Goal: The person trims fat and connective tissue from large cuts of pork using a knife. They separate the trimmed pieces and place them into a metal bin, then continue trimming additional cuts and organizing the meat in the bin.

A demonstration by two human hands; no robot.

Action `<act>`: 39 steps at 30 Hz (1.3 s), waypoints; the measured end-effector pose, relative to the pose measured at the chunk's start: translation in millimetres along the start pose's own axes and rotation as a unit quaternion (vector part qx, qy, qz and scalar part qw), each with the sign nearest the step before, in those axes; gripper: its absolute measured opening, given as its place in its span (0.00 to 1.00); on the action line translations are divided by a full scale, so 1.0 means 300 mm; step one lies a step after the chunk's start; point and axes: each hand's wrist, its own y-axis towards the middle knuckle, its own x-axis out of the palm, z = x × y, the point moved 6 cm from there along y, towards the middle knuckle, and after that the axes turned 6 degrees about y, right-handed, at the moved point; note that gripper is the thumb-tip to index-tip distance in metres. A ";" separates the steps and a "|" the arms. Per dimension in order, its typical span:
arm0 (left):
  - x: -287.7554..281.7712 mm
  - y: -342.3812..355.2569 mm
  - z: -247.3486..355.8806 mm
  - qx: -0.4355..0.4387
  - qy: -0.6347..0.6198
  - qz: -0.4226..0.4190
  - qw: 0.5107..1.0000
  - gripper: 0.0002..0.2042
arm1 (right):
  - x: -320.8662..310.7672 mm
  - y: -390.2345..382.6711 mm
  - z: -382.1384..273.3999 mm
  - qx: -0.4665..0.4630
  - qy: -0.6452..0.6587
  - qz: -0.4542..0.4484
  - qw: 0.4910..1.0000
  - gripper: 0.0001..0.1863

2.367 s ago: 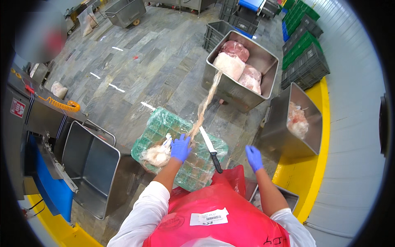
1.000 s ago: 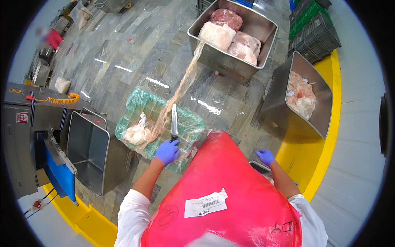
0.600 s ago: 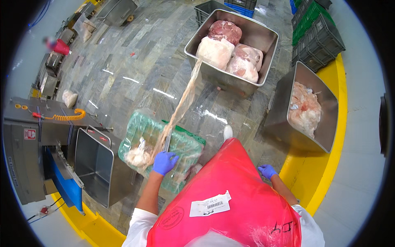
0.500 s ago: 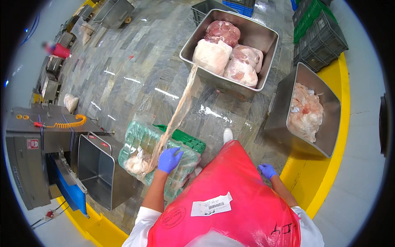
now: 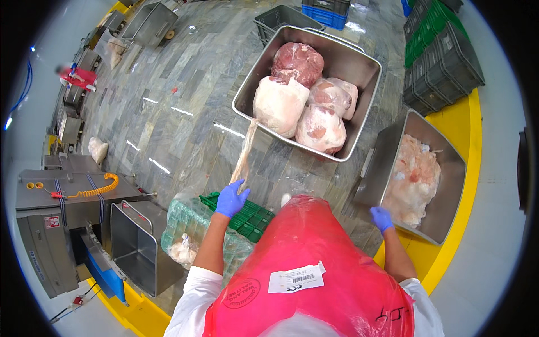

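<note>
Beige plastic wrap; long, crumpled

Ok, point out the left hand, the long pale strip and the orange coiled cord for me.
left hand [image 5: 230,202]: head view, back of the glove
long pale strip [image 5: 245,153]: head view, middle of its visible stretch
orange coiled cord [image 5: 101,191]: head view, on its coils

Left hand and right hand wear thin blue-violet gloves; white sleeves; glossy red apron bearing torn-edged white barcode label, round dark stamp and black handwritten marks.
</note>
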 end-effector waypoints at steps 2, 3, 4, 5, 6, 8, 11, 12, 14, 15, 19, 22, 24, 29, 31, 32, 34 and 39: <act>0.027 0.069 -0.024 -0.012 -0.003 0.005 1.000 0.27 | 0.025 0.042 -0.031 -0.037 -0.102 -0.022 0.994 0.22; 0.047 0.105 -0.041 -0.019 -0.006 0.008 1.000 0.28 | 0.035 0.058 -0.049 -0.056 -0.154 -0.033 0.986 0.22; 0.064 0.140 -0.054 -0.026 -0.009 0.009 1.000 0.29 | 0.037 0.066 -0.080 -0.075 -0.161 -0.038 0.983 0.22; 0.083 0.186 -0.071 -0.036 -0.025 0.006 0.999 0.30 | 0.047 0.074 -0.112 -0.094 -0.168 -0.041 0.980 0.22; 0.099 0.236 -0.081 -0.046 -0.041 0.001 0.998 0.31 | 0.054 0.079 -0.152 -0.110 -0.175 -0.046 0.977 0.23; 0.127 0.351 -0.102 -0.060 -0.065 0.002 0.996 0.33 | 0.032 0.093 -0.238 -0.101 -0.164 -0.036 0.981 0.22; 0.168 0.569 -0.153 -0.068 -0.072 0.041 0.994 0.37 | -0.012 0.127 -0.355 -0.063 -0.151 -0.006 0.986 0.22; 0.211 0.640 -0.201 -0.074 -0.066 0.069 0.993 0.39 | -0.023 0.140 -0.397 -0.046 -0.151 0.005 0.987 0.22; 0.275 0.761 -0.274 -0.111 -0.063 0.106 0.986 0.43 | -0.019 0.147 -0.513 -0.039 -0.166 -0.008 0.985 0.22; 0.311 0.823 -0.296 -0.140 -0.069 0.113 0.981 0.46 | -0.027 0.139 -0.577 -0.033 -0.177 -0.012 0.984 0.22; 0.357 1.011 -0.302 -0.290 -0.177 -0.061 0.938 0.52 | 0.059 0.119 -0.927 -0.072 -0.222 -0.036 0.972 0.20; 0.449 1.088 -0.333 -0.255 -0.168 -0.184 0.934 0.55 | 0.252 0.211 -1.224 -0.190 -0.335 -0.117 0.915 0.20; 0.463 1.092 -0.324 -0.262 -0.145 -0.198 0.933 0.49 | 0.412 0.322 -1.373 -0.193 -0.348 -0.153 0.905 0.21; 0.459 1.077 -0.262 -0.279 -0.150 -0.177 0.932 0.37 | 0.925 0.645 -1.736 -0.478 -0.365 -0.200 0.774 0.20; 0.496 1.046 -0.266 -0.277 -0.153 -0.162 0.935 0.33 | 1.148 0.761 -1.891 -0.555 -0.379 -0.200 0.713 0.21; 0.506 1.037 -0.262 -0.274 -0.163 -0.164 0.933 0.32 | 1.251 0.824 -1.937 -0.603 -0.384 -0.191 0.673 0.22; 0.494 1.033 -0.248 -0.283 -0.174 -0.158 0.930 0.29 | 1.428 0.941 -2.041 -0.610 -0.408 -0.202 0.649 0.24; 0.487 1.020 -0.217 -0.339 -0.192 -0.122 0.913 0.24 | 1.698 1.166 -2.114 -0.483 -0.658 -0.142 0.560 0.33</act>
